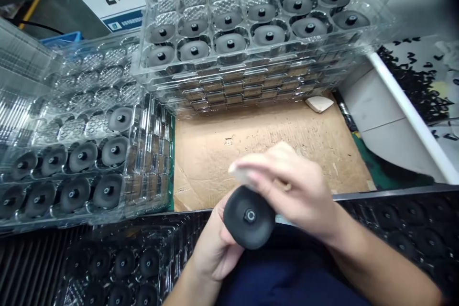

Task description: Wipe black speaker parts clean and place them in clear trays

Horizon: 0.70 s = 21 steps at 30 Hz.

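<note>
My left hand [218, 244] is wrapped round a black rounded disc-shaped part [241, 230] from below and behind. The part's dished face, with a small round post at its centre, is turned up toward me. Just above its upper edge is my right hand [294, 184], blurred by motion. Its thumb and fingers are pinched together around something whitish [241, 172], too smeared to name. Whether the right fingertips touch the disc-shaped part I cannot tell.
Stacked clear trays [229, 69] at the back and more trays [124, 191] on the left hold similar black parts. A cardboard sheet [215, 153] bears a whitish wedge [320, 103]. Small black pieces [412, 81] fill a white bin at right. Dark trays [118, 291] lie in front.
</note>
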Tool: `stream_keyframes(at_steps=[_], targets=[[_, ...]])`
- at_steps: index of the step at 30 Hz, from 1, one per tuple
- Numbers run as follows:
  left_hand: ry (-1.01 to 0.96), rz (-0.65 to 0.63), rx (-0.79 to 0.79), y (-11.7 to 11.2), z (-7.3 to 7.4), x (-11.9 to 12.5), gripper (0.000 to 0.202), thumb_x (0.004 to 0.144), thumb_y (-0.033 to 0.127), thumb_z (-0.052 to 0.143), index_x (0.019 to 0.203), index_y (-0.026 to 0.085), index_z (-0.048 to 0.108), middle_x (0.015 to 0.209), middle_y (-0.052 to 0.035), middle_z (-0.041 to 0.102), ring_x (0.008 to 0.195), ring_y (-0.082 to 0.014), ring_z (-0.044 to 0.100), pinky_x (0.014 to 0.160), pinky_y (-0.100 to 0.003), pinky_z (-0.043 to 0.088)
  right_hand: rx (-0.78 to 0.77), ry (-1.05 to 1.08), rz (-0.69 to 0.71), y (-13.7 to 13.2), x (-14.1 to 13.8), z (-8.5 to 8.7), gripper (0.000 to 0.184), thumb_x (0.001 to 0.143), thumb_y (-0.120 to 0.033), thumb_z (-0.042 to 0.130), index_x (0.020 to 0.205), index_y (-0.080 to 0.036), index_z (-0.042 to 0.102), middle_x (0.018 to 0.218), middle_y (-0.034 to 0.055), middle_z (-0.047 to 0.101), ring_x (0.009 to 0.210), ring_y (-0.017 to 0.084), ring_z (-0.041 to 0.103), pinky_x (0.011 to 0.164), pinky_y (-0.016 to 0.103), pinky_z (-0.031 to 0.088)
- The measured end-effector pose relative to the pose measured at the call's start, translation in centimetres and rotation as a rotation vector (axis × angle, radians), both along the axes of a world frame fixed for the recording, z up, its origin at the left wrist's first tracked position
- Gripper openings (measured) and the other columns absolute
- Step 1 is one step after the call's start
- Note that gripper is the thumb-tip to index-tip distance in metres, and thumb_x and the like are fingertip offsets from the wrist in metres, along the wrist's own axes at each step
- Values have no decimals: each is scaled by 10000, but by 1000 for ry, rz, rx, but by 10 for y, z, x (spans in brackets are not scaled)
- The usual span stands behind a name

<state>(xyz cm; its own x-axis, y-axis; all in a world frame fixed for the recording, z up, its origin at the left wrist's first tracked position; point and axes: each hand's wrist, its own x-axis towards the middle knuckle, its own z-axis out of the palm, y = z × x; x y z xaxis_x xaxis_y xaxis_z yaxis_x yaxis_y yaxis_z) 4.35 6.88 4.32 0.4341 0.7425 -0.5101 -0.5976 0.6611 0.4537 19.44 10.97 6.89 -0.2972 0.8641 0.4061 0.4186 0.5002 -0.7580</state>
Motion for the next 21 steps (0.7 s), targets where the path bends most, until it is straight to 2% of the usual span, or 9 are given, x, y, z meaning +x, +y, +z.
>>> stream_keyframes(at_steps=[3, 5, 7, 9, 11, 14, 16, 18, 21], targets=[[-262, 32, -27, 0, -1, -2, 483, 611, 203, 820, 1066, 291, 683, 1076, 6, 720, 971, -212, 678, 820, -285, 553, -222, -60, -218, -3, 13, -36, 228, 929, -206, 472, 1102, -187, 620, 1056, 52, 699, 931, 158, 631, 783, 295, 463], [-306, 36, -37, 0, -4, -4, 459, 622, 229, 819, 1058, 286, 687, 1100, -8, 716, 986, -219, 679, 826, -297, 556, -337, -120, -167, -15, 17, -66, 266, 928, -215, 449, 1144, -175, 599, 1115, 83, 684, 1007, 194, 631, 802, 327, 493], [-312, 41, -43, 1, -7, -5, 437, 622, 266, 821, 1040, 286, 693, 1100, -14, 716, 952, -210, 690, 811, -289, 559, -391, -152, -86, -26, 17, -91, 244, 910, -209, 460, 1083, -172, 628, 1039, 79, 712, 942, 207, 664, 773, 337, 519], [-311, 31, -48, 2, -7, -7, 441, 613, 288, 827, 1034, 287, 695, 1088, -12, 720, 938, -207, 694, 805, -280, 558, -403, -148, -56, -31, 18, -99, 217, 903, -195, 467, 1013, -174, 652, 959, 61, 727, 878, 196, 680, 750, 323, 531], [-297, 8, -53, 3, -6, -8, 465, 604, 287, 833, 1047, 283, 690, 1087, -10, 718, 958, -215, 689, 818, -278, 551, -403, -127, -98, -27, 21, -86, 224, 923, -203, 453, 1047, -180, 639, 991, 59, 710, 911, 184, 664, 760, 306, 523], [-205, -24, -27, 3, -5, -7, 509, 588, 343, 837, 1068, 280, 681, 1050, 2, 722, 954, -216, 686, 819, -287, 543, -246, -68, -157, -14, 21, -38, 260, 936, -210, 478, 1165, -238, 598, 968, 31, 673, 832, 147, 621, 675, 261, 476], [-106, -46, 11, 2, -7, -6, 417, 687, 402, 759, 1075, 270, 679, 990, 23, 722, 975, -217, 675, 860, -328, 515, 16, -77, 8, -8, 16, -5, 264, 941, -201, 479, 1144, -282, 628, 829, 5, 653, 688, 131, 556, 604, 271, 406], [-18, -52, 34, 0, -10, -6, 375, 736, 425, 707, 1064, 245, 686, 971, 20, 718, 1028, -247, 650, 922, -371, 481, 146, -131, 185, -5, 8, 15, 282, 958, -194, 421, 1063, -243, 678, 682, -3, 599, 601, 134, 476, 583, 301, 342], [69, -24, 46, -5, -15, -7, 580, 571, 478, 812, 1064, 202, 684, 1002, -44, 720, 1065, -308, 624, 964, -406, 477, 44, -307, 210, -5, 0, 23, 345, 922, -88, 374, 979, -181, 700, 634, -2, 550, 593, 138, 431, 597, 312, 289]])
